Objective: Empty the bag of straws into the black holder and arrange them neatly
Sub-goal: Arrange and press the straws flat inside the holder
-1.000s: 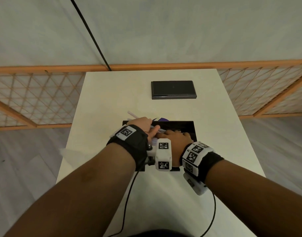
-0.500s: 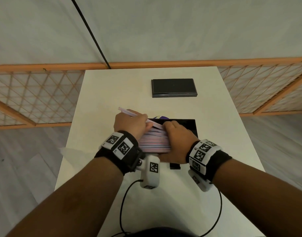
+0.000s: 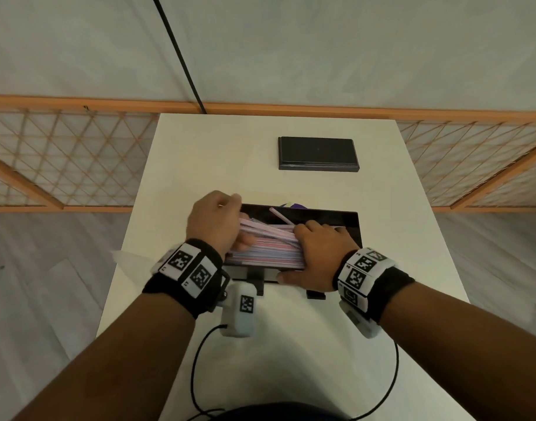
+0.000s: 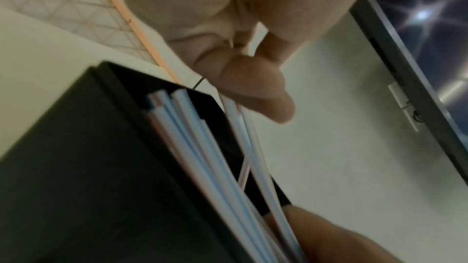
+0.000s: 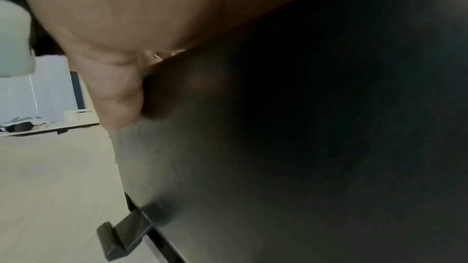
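The black holder [image 3: 353, 226] stands open in the middle of the white table, filled with pink, blue and white straws [image 3: 266, 252]. My left hand [image 3: 216, 221] is at the holder's left end, its fingers curled and pinching a few straws [image 4: 238, 127] near their tips above the holder [image 4: 101, 167]. My right hand [image 3: 318, 253] lies over the right half of the straws with its fingers curled inside. Its thumb [image 5: 119, 97] presses on the outside of the holder's front wall [image 5: 278, 157]. One pink straw [image 3: 281, 216] lies slanted across the back.
The holder's black lid [image 3: 318, 153] lies flat near the far edge. Something purple [image 3: 294, 205] peeks out behind the holder. A clear wrapper [image 3: 124, 257] sits at the table's left edge. An orange lattice fence [image 3: 63, 159] runs behind the table.
My left hand has turned and shifted to the holder's left end, uncovering the straws. The straw that stuck out to the left is drawn in. My right hand has stayed put.
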The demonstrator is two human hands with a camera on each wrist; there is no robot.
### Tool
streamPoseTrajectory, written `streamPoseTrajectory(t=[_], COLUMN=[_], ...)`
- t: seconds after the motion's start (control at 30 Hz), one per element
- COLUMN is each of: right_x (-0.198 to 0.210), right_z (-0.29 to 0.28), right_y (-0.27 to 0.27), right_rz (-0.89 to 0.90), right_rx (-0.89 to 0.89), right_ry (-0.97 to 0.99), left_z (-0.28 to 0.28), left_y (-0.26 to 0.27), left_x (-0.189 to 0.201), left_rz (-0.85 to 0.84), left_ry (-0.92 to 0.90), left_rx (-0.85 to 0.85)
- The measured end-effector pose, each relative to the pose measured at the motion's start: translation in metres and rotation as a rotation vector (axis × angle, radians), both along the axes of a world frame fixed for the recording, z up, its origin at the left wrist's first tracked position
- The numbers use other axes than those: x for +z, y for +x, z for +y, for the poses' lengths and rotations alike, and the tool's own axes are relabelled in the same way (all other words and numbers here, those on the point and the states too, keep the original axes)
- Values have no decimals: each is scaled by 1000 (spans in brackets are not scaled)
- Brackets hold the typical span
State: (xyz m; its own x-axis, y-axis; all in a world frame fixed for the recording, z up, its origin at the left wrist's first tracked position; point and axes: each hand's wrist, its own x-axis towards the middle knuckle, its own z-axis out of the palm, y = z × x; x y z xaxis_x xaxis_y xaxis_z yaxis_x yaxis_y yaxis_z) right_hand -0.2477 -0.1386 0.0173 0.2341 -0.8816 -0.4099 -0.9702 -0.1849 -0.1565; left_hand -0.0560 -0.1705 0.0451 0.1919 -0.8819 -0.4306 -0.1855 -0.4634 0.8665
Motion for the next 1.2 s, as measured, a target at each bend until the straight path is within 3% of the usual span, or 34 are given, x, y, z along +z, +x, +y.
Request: streamPoseTrajectory(t=[0.1, 0.17, 0.27, 0.37, 0.43, 0.7, 0.8, 0.93, 1.2], right_x=[0, 0, -1, -2, -2, -2, -4, -2, -1], right_z=[-1, -2, -4, -5, -6, -4, -3, -4, -3], right_y=[4, 7, 9, 8, 7, 4, 2, 2, 0], right_rz=[4, 44, 76, 82, 84, 68, 52, 36, -3], right_rx=[9, 24, 9, 30, 44, 56, 46, 24, 32], right_ry=[-13, -9, 33, 61, 64, 72, 68, 94, 94], left_z=[5, 5, 0, -5, -12, -28, -29, -26, -25], left_y=[-5, -6, -6, -22, -35, -51, -49, -48, -60], left_x=[-2, -3, -1, 3, 0, -18, -17, -4, -8], left_rz=[-88, -185, -286, -23, 39, -245, -297, -447, -308], left_ry=[36, -18, -123, 23, 105, 28, -12, -57, -8], left_rx=[-301, -362, -238, -134, -116, -167, -141, -230, -168])
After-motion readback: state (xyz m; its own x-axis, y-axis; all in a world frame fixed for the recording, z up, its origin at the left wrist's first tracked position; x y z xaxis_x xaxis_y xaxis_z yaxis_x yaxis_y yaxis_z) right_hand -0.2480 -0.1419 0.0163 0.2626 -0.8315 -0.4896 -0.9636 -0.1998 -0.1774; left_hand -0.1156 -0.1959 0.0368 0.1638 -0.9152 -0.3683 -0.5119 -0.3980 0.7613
